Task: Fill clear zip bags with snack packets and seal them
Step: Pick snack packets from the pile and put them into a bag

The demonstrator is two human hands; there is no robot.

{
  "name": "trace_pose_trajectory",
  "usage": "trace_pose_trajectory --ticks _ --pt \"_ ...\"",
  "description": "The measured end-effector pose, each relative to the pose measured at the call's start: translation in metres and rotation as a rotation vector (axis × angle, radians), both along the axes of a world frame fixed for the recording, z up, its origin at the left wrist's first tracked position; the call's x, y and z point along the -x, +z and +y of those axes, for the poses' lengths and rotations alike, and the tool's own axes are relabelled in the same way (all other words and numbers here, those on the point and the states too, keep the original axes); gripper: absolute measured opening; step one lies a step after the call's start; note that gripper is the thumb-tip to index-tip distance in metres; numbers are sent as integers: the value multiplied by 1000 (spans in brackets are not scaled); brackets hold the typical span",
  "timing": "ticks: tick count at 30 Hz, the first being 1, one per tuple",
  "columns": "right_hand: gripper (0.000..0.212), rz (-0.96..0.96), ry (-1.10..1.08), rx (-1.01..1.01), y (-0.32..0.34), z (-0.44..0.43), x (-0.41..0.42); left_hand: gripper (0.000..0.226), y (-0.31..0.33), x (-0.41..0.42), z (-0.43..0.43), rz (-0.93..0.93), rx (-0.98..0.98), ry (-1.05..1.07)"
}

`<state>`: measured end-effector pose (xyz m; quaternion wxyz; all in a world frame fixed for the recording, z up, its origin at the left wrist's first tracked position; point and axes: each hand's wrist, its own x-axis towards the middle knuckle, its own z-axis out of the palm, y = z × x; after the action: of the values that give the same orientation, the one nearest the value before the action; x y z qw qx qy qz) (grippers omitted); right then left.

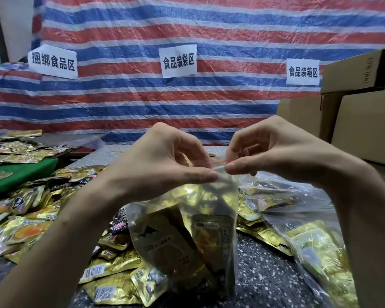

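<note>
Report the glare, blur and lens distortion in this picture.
Head view: glare flares off the gold packets and the clear zip bag; the wide-angle lens bends the cardboard boxes and tarp stripes near the edges; lighting soft, shadows faint.

Speckled table [262,276] under gold packets [111,263]

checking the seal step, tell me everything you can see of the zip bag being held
The clear zip bag is thin, crinkled plastic with a red zip strip on top. It is held upright over the speckled table and holds gold snack packets. The left hand and right hand pinch its top edge. Whether it is sealed is unclear.
</note>
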<state>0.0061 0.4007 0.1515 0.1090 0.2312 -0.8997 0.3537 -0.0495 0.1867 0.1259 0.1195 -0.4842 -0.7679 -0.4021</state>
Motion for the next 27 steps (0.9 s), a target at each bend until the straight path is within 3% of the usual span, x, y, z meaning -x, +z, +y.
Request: trace_pose_trajectory --ticks 11,15,19,27 --pt "6 22 15 -101 -3 -7 0 6 -2 -4 4 67 -62 111" --pt "6 76 39 -40 -3 -9 1 6 -2 -6 7 100 -82 114" --pt "15 77 6 -24 -2 -7 3 23 5 -4 -5 48 28 89" --pt "4 117 -29 -68 -6 -13 6 5 3 -1 -4 70 -4 174"
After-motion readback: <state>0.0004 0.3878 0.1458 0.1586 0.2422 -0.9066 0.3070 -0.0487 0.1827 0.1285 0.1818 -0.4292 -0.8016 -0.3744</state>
